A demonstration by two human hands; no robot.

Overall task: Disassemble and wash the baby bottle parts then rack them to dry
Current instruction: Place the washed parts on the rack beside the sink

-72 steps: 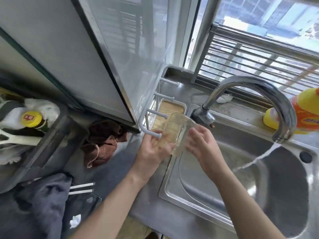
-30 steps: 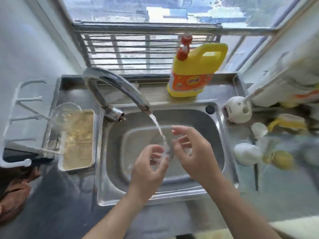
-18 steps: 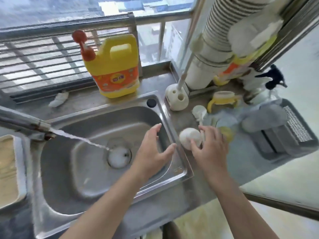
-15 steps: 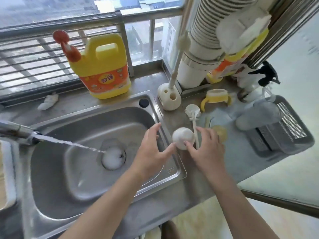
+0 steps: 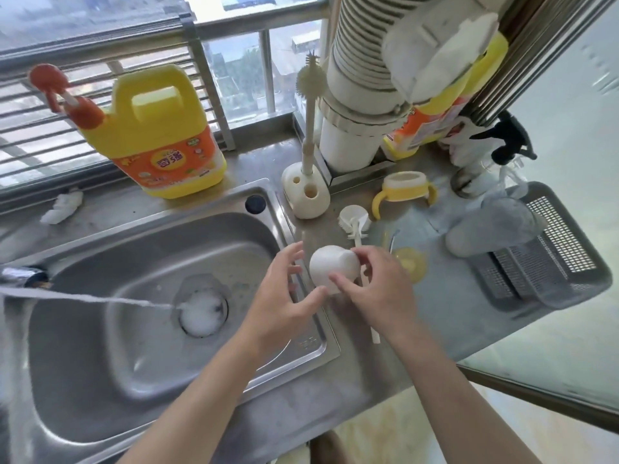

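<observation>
Our right hand curls its fingers and thumb round the white bottle cap. Our left hand is spread and holds nothing; only its thumb touches the lower side of the cap. The cap is on the narrow strip of the worktop just beside the right rim of the sink. We cannot tell if it rests on the steel or is lifted a little.

We think the first danger is a slip. The cap is round and smooth, and the grip is only on its upper side, so if our fingers are wet it can jump out. Then it may roll over the rim into the sink, or go toward the front edge of the worktop and fall down.

The bottle brush lies under our right hand, with its handle pointing to the front edge. If we pull the cap away carelessly, the wrist can catch the handle and push the brush off.

The yellow nipple lies just beside the right hand. A wide move of this hand can knock it toward the front edge as well.

The tap is running, and the water stream goes across to the drain. If we bring the hollow cap into it at a bad angle, the water can splash over the worktop.
</observation>
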